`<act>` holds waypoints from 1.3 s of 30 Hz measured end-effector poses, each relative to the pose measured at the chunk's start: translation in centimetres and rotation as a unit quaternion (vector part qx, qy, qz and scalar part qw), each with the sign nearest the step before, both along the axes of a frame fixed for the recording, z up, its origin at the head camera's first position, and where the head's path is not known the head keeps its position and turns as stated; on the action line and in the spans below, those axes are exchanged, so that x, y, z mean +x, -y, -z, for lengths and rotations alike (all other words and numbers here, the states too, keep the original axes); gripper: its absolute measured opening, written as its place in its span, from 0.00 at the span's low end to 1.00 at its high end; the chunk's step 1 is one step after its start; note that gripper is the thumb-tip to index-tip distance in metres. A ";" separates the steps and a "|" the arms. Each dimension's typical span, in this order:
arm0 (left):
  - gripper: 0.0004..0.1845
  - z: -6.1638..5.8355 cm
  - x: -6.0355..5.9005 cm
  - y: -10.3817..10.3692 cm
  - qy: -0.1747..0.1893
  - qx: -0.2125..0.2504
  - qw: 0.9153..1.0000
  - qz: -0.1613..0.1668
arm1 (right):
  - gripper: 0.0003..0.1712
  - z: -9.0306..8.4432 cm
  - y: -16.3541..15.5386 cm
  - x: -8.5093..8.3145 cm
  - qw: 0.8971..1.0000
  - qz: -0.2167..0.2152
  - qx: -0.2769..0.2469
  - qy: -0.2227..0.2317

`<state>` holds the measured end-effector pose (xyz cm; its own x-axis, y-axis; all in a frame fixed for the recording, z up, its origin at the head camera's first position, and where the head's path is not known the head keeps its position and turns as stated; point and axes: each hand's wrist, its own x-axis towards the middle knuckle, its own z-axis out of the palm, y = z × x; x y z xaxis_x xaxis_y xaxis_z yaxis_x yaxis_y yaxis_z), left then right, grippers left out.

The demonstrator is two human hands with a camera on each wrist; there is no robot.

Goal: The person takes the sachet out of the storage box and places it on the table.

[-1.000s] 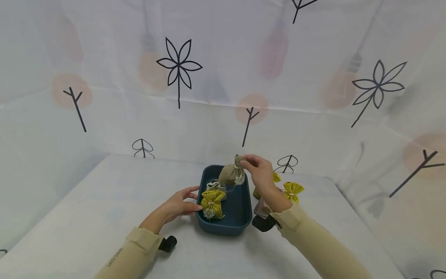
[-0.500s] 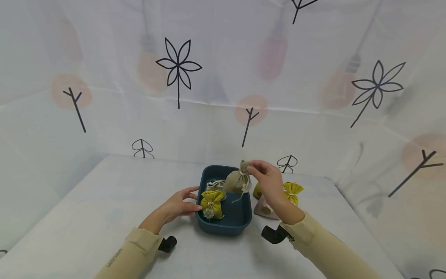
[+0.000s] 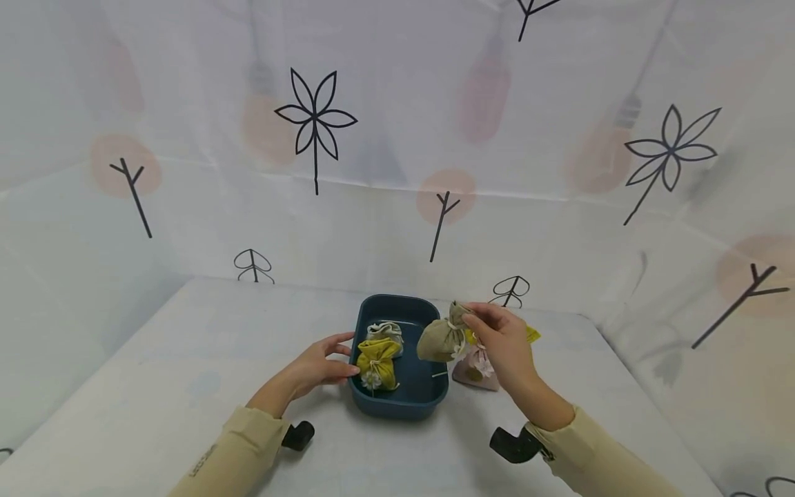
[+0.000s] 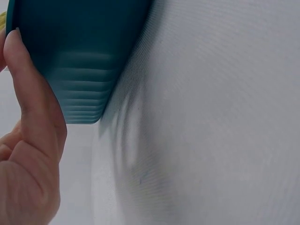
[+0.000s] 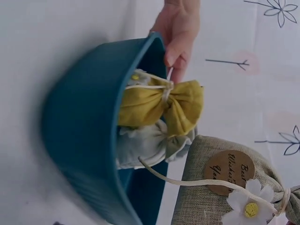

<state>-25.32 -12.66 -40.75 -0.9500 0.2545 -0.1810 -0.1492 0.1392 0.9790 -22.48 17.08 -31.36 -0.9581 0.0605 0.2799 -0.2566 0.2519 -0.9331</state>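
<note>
Right hand pinches olive pouch above tray; relaxed left hand touches tray.

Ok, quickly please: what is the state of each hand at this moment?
Left hand: open, fingers resting against the dark teal plastic tub.
Right hand: pinching the tied neck of the olive-beige cloth sachet, held above the tub.

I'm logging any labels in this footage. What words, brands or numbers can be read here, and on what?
"Best Wishes For You", likely; only "Bes", "Wishe" and "Yo" show in script, partly cut off: round brown tag on the olive pouch pinched by the right hand.
Dark print on the left sleeve: too small to read.
</note>
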 end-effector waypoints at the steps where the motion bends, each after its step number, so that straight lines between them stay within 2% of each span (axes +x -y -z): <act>1: 0.42 0.0 0.0 0.0 -0.001 -0.001 1.000 0.000 | 0.15 0.1 -0.2 0.2 1.000 0.002 0.006 -0.001; 4: 0.42 -0.1 0.1 0.1 -0.001 -0.003 1.000 -0.002 | 0.14 0.6 -0.7 0.7 1.000 0.011 0.015 -0.007; 10: 0.42 0.1 -0.1 0.3 -0.001 0.000 1.000 0.000 | 0.13 1.8 -1.7 1.3 0.999 0.023 0.000 -0.036; 17: 0.42 0.2 -0.3 0.2 0.009 0.004 1.000 -0.004 | 0.13 2.7 -3.2 2.0 0.997 0.042 0.024 -0.056; 30: 0.41 -0.1 -0.1 -0.1 0.011 0.004 1.000 -0.006 | 0.14 4.1 -5.6 3.2 0.994 0.091 0.050 -0.041; 39: 0.41 0.1 -0.1 0.0 0.011 0.004 1.000 -0.006 | 0.13 5.1 -7.0 3.4 0.991 0.110 0.064 -0.053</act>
<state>-25.47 -12.65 -40.85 -0.9488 0.2443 -0.2003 -0.1726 0.1303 0.9763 -19.11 24.12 -36.44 -0.8908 0.2217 0.3967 -0.2773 0.4262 -0.8611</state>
